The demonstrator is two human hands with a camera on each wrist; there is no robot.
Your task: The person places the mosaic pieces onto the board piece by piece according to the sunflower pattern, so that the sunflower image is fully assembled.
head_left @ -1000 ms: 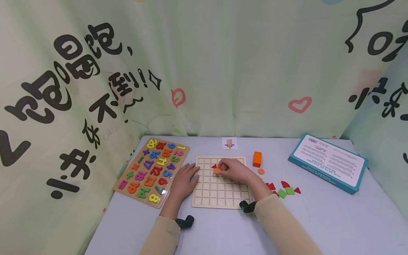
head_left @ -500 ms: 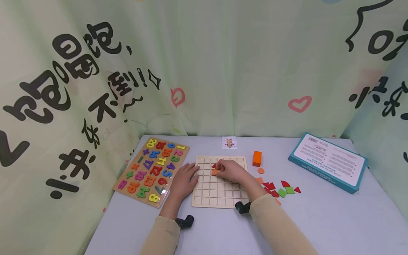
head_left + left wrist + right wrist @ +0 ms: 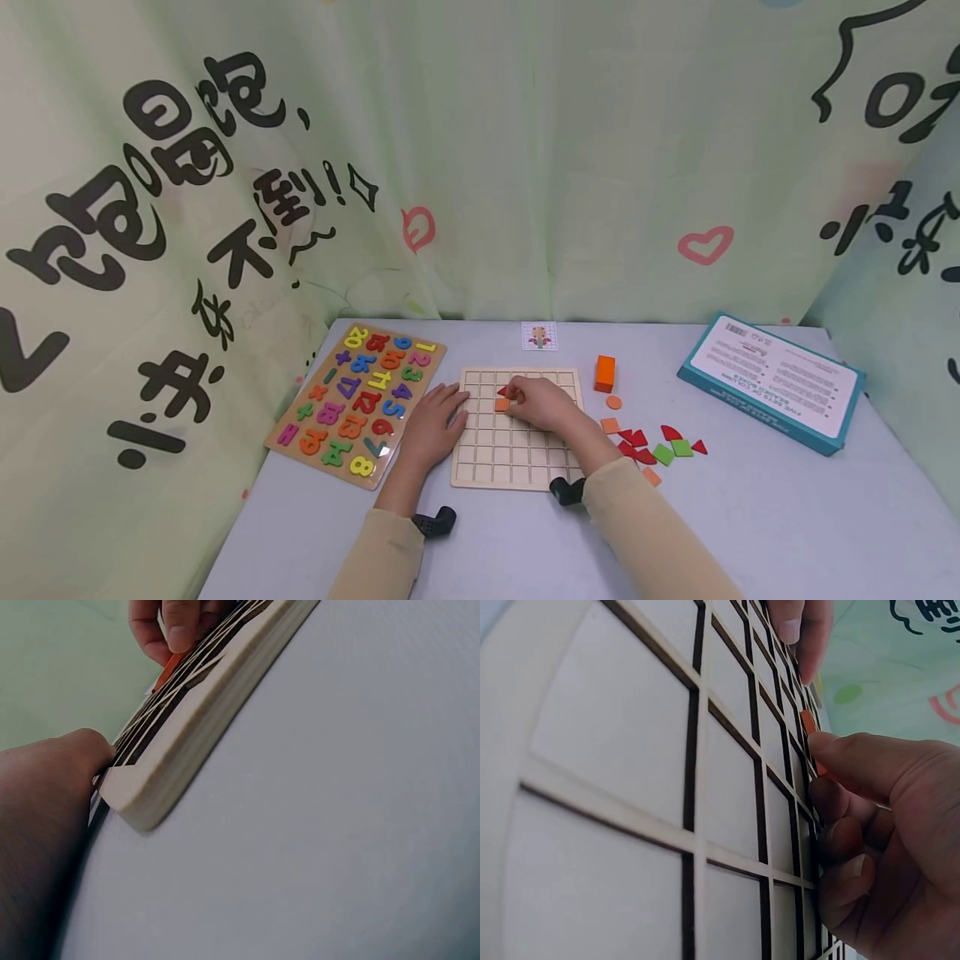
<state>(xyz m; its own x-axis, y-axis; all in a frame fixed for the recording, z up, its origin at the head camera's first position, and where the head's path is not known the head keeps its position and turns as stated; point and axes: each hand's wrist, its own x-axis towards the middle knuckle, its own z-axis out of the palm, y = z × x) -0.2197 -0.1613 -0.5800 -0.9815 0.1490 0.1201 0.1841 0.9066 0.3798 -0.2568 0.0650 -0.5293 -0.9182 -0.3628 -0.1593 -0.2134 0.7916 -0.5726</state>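
Observation:
Over the upper part of a wooden grid board (image 3: pixel 495 454), my right hand (image 3: pixel 546 404) pinches an orange square tile (image 3: pixel 501 405) at its right edge. In the right wrist view the thumb lies against this orange tile (image 3: pixel 808 724), with the other fingers curled below. The tile sits low at the grid, just below a red piece (image 3: pixel 502 390) partly covered by the fingers. My left hand (image 3: pixel 432 425) rests at the board's left edge with relaxed fingers. The left wrist view shows the board's corner (image 3: pixel 142 799) beside the left hand.
A colourful number board (image 3: pixel 437 358) lies left. A small pattern card (image 3: pixel 539 337) is behind the grid. To the right are an orange block (image 3: pixel 604 374), an orange disc (image 3: pixel 614 402), several red pieces (image 3: pixel 671 433), green squares (image 3: pixel 682 449), and a teal box (image 3: pixel 772 383).
My right hand has shifted slightly left, bringing the orange tile left to lie below the red piece. The right forearm has moved left, uncovering orange tiles beside it. The left hand stays put.

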